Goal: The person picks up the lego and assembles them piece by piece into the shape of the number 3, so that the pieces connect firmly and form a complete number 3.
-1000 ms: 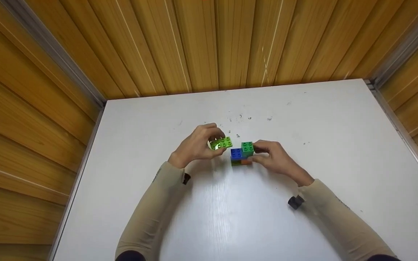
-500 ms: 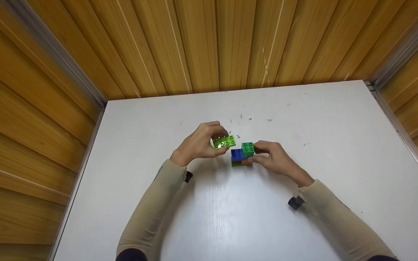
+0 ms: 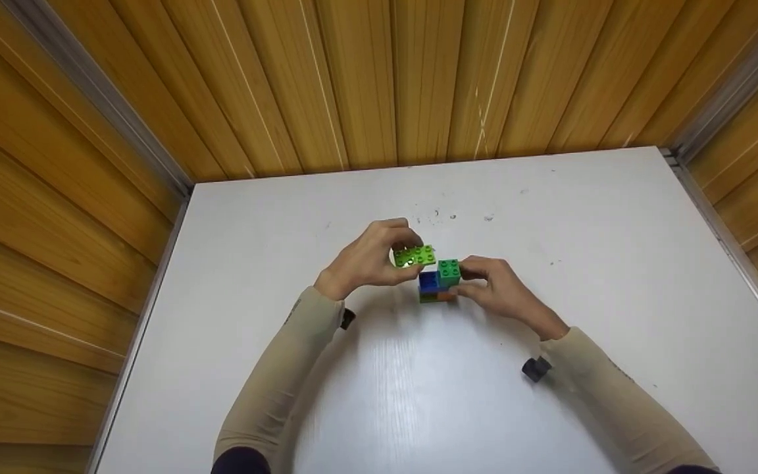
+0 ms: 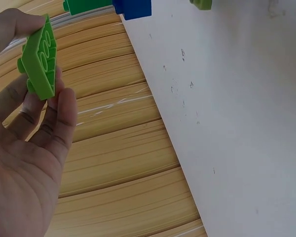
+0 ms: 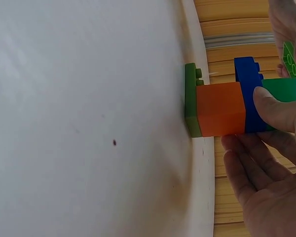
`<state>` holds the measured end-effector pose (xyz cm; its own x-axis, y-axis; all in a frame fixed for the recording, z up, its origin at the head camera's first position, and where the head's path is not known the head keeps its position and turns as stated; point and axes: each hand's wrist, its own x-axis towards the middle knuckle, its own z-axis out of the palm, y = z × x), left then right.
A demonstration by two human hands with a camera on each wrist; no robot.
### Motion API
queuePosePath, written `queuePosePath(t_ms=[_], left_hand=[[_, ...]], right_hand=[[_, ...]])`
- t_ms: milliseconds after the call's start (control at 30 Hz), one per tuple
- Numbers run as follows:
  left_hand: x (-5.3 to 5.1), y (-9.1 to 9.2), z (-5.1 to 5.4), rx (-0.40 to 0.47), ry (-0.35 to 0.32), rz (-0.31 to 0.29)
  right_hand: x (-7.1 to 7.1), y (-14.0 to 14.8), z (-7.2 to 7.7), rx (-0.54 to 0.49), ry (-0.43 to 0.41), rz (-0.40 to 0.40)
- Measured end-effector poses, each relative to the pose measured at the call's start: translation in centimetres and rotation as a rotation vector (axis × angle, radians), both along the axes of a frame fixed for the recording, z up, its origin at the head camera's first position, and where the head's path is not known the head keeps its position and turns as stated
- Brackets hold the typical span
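Note:
My left hand (image 3: 367, 257) pinches a flat lime-green toy brick (image 3: 418, 255) between thumb and fingers, studs up. In the left wrist view its hollow underside shows. The brick is held just above and left of a small stack. That stack, seen from the side in the right wrist view, has a flat green brick (image 5: 191, 106) on the table, an orange brick (image 5: 221, 109) on it, then a blue brick (image 5: 247, 91) overhanging to one side, and a green brick (image 3: 449, 271) on top. My right hand (image 3: 499, 286) grips the stack from the right, thumb on the blue brick.
The white table (image 3: 379, 395) has dark scuff marks beyond the hands. Wood-panelled walls (image 3: 418, 79) rise behind it and at both sides. A small black camera (image 3: 536, 368) is at the right wrist.
My left hand has moved right with the lime-green brick, bringing it nearer the green top brick and partly over the blue one. My right hand and the stack have stayed in place.

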<state>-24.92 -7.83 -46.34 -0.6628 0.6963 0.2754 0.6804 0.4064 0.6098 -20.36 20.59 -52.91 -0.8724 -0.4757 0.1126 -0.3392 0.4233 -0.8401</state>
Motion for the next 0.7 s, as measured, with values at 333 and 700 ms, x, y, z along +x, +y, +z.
queuePosePath(t_ms=[333,700], left_hand=[[0.0,0.7,0.2,0.016,0.016,-0.044],[0.3,1.8,0.3,-0.004,0.027,-0.066]], right_hand=[[0.0,0.0,0.2,0.003,-0.007,0.005],[0.0,0.1,0.1,0.007,0.017,0.017]])
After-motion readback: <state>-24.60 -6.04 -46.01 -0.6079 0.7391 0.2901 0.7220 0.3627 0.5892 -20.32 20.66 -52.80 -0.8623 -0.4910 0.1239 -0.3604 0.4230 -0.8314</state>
